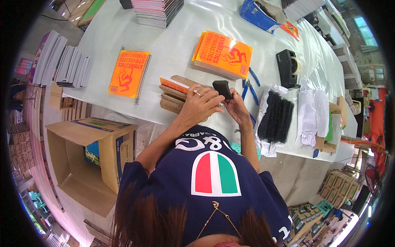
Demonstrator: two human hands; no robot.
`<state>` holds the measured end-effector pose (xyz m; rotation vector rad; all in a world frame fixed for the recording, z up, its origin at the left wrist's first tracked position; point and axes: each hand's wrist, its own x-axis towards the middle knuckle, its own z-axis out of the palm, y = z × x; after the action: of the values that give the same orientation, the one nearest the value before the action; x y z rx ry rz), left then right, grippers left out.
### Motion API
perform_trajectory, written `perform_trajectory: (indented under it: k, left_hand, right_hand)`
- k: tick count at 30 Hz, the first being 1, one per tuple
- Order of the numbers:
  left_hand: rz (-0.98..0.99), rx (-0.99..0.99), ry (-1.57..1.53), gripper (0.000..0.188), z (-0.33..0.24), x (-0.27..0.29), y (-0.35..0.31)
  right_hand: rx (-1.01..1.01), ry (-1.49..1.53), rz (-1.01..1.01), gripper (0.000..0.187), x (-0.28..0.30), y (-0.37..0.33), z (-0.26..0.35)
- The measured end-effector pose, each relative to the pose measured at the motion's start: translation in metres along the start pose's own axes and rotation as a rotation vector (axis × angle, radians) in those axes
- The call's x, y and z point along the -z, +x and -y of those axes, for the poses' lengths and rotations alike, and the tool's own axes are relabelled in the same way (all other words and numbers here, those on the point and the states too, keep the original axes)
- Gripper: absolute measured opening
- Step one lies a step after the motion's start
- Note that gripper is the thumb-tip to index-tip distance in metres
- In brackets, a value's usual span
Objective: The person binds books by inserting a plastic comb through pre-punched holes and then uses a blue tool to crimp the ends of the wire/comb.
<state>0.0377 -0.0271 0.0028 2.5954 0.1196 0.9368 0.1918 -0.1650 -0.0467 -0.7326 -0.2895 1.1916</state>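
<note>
An orange booklet stands on edge in a wooden holder on the table, right in front of me. My left hand is closed over the booklet's right part, fingers bent toward its edge. Beside it, my right hand pinches a thin spiral coil near the booklet's right end. A black curved block sits between the two hands, touching or close to the right fingertips. Further left lies a spiral-bound orange notebook. Behind my hands is a stack of orange booklets.
Blue-handled pliers and black coils on white wrapping lie right of my hands. A black tape dispenser stands beyond them. A blue box is at the back. An open carton stands left of me, below the table edge.
</note>
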Motion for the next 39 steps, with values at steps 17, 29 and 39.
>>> perform_trajectory:
  k: [17, 29, 39]
  left_hand:
    - [0.014, 0.432, 0.106, 0.039, -0.006, 0.025, -0.008]
    - [-0.051, 0.39, -0.04, 0.034, 0.005, 0.02, -0.014]
    - [-0.102, 0.358, -0.131, 0.035, 0.012, 0.02, -0.025]
  right_hand:
    - [0.059, -0.287, 0.473, 0.051, -0.02, -0.012, 0.053]
    - [-0.092, -0.678, 0.114, 0.047, -0.053, -0.005, 0.063]
    - [-0.137, -0.576, 0.251, 0.031, -0.046, 0.0, 0.062]
